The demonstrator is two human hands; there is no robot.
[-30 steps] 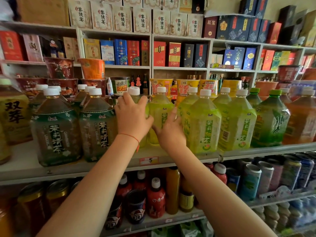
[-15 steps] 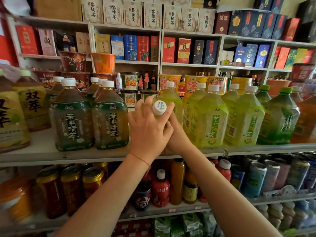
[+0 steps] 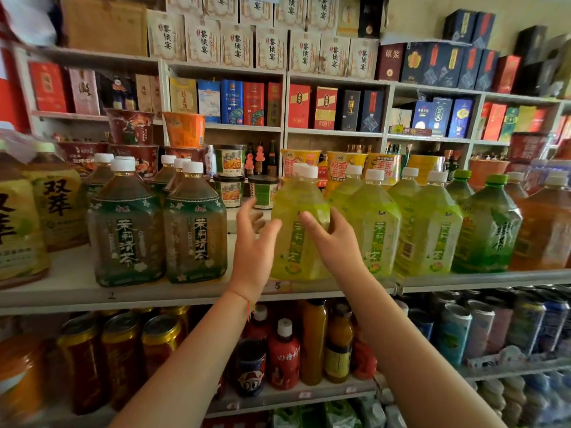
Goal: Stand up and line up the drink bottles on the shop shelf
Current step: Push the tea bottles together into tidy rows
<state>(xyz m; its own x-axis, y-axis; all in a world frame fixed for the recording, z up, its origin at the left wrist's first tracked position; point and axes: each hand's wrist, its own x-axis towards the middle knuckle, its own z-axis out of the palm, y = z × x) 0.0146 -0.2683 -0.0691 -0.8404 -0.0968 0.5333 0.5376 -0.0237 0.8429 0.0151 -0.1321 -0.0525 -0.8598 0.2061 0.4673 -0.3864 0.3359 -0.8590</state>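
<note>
Shelf: white board [image 3: 77,288], worn front edge, with a "2" marked at the left and a tag reading "5" just below the hands.
Room: a shop wall of white cubbies packed with boxed liquor in red, blue and cream, and noodle cups [image 3: 185,129] stacked behind the drinks.
Lime bottle: [image 3: 296,251] stands upright on the shelf with a white cap, at the left end of a row of like bottles [image 3: 375,230].
Gap: bare shelf lies between the lime bottle and the dark tea bottles [image 3: 194,233] to its left.
Left hand: [image 3: 253,245] fingers spread and relaxed, holding nothing, just beside the lime bottle's left face; contact cannot be told.
Right hand: [image 3: 332,239] fingers loosely spread over the lime bottle's front, not wrapped round it.
Wrist: a thin red string on the left one.
Labels: the dark tea bottles read 茉莉清茶 in a vertical strip; the lime ones carry a similar green strip, blurred.
Far left: yellow jugs [image 3: 55,205] marked 双萃.
Far right: green-capped bottles [image 3: 488,230], then amber ones.
Boxes up top: cream cartons [image 3: 238,44] with three vertical characters, too small to read surely.
Lower shelf: gold-lidded cans [image 3: 123,350], small red bottles [image 3: 284,353], tall orange juices, blue-grey cans.
</note>
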